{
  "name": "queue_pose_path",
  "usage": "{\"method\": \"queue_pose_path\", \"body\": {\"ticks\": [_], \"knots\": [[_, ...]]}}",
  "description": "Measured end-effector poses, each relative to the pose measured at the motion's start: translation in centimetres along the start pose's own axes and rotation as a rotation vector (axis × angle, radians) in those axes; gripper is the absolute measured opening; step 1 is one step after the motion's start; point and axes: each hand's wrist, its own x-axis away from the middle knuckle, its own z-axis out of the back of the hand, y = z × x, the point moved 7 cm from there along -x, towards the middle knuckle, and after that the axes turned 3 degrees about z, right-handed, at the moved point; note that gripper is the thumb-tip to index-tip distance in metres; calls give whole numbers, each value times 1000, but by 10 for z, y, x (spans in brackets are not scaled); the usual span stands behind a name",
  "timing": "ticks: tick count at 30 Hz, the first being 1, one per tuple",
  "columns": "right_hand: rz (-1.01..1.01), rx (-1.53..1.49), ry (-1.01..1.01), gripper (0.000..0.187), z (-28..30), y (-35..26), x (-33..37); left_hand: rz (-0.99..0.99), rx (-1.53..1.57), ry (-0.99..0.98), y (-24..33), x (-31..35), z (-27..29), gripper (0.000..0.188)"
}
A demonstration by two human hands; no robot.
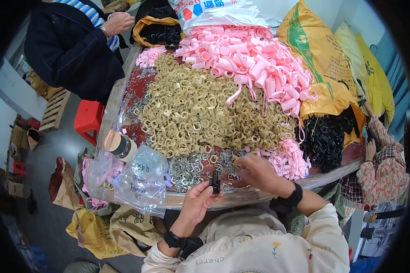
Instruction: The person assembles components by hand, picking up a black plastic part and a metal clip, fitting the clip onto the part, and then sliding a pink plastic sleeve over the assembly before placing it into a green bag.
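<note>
My left hand (197, 200) is raised at the table's near edge, pinching a small black plastic part (215, 183) upright between thumb and fingers. To its right, my right hand (262, 174) hangs low over the silver metal pieces with its fingers bent inward. What those fingertips hold, if anything, is too small to make out. Several silver metal links (187, 170) lie just beyond my left hand. Behind them spreads a large heap of gold-coloured plastic buckles (198, 107). Small pink pieces (289, 161) are piled just right of my right hand.
Pink cups with straps (259, 68) spill from a white sack (221, 13) at the far side. Black parts (328, 136) fill a yellow sack (321, 54). A bottle (120, 144) and a clear bag (143, 177) stand at left. Co-workers are far left (73, 50) and right (382, 168).
</note>
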Motion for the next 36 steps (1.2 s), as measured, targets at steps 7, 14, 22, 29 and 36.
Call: {"method": "queue_pose_path", "body": {"ticks": [7, 14, 22, 29, 36], "knots": [[172, 853, -27, 18, 19, 61, 18, -7, 22, 62, -8, -3, 2, 26], [-491, -754, 43, 9, 5, 85, 30, 7, 92, 33, -10, -13, -5, 26], [-608, -1216, 63, 7, -29, 52, 34, 37, 128, -2, -15, -19, -18, 24], [-640, -1168, 104, 7, -31, 58, 32, 41, 134, 19, -17, -18, -15, 23], [-224, -566, 76, 10, -7, 50, 19, 47, 141, 38, -20, -20, -13, 23]]}}
